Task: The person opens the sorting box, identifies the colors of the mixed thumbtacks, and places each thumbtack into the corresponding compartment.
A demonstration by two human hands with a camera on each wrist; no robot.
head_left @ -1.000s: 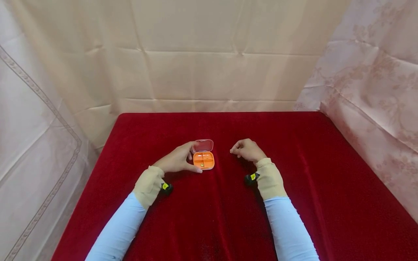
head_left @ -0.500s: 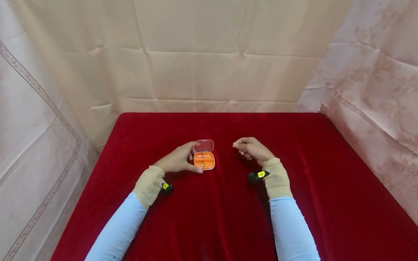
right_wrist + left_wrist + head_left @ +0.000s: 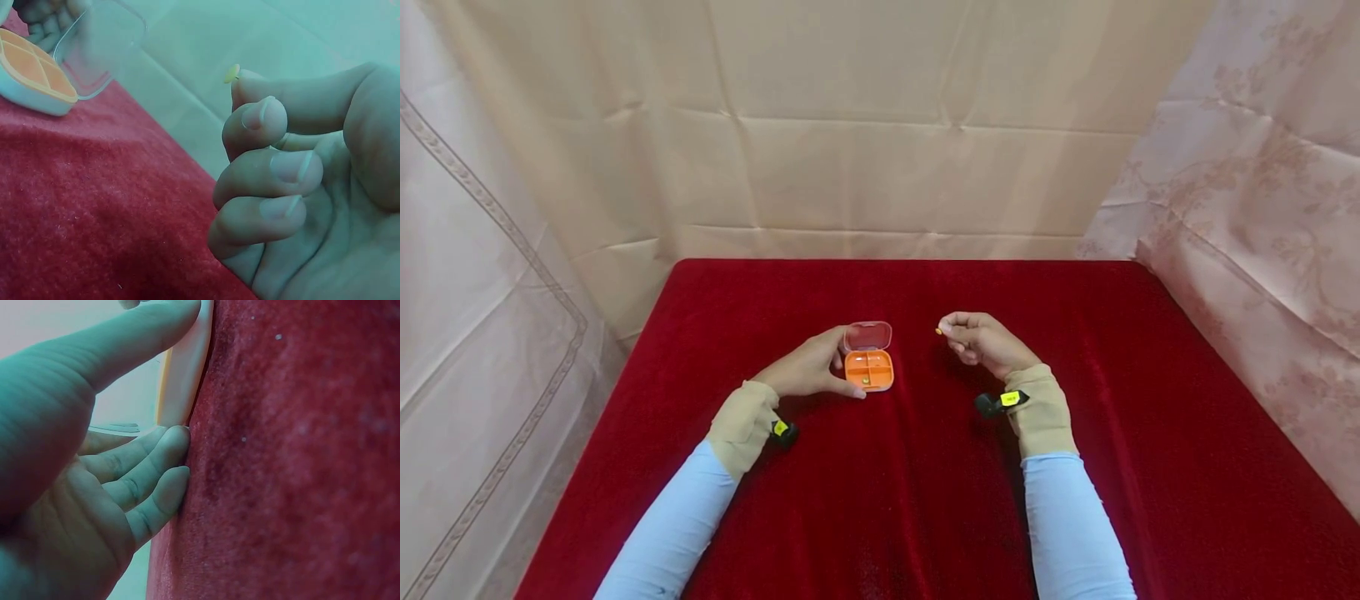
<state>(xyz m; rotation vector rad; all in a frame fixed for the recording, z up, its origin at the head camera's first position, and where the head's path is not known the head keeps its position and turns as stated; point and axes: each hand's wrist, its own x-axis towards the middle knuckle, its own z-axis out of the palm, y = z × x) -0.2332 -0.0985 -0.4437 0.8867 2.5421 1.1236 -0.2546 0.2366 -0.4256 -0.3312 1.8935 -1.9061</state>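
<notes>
In the head view, a small orange pill box (image 3: 869, 372) stands on the red cloth with its clear lid (image 3: 868, 336) raised. Its tray has several compartments, and a tiny yellowish piece (image 3: 866, 381) lies in the front left one. My left hand (image 3: 812, 367) holds the box from the left, thumb along the front side and fingers at the back near the lid. To the right of the box, my right hand (image 3: 985, 342) pinches a small yellow thumbtack (image 3: 232, 74) between thumb and index finger, with the other fingers curled in.
A red velvet cloth (image 3: 880, 500) covers the table. Beige curtain (image 3: 880, 167) hangs behind it, with pale patterned fabric (image 3: 1262, 208) at the right and white fabric (image 3: 475, 292) at the left. Each wrist bears a dark camera.
My right hand has moved slightly right and away from me, turning so that the yellow thumbtack shows at its fingertips. My left hand and the pill box have stayed almost still.
</notes>
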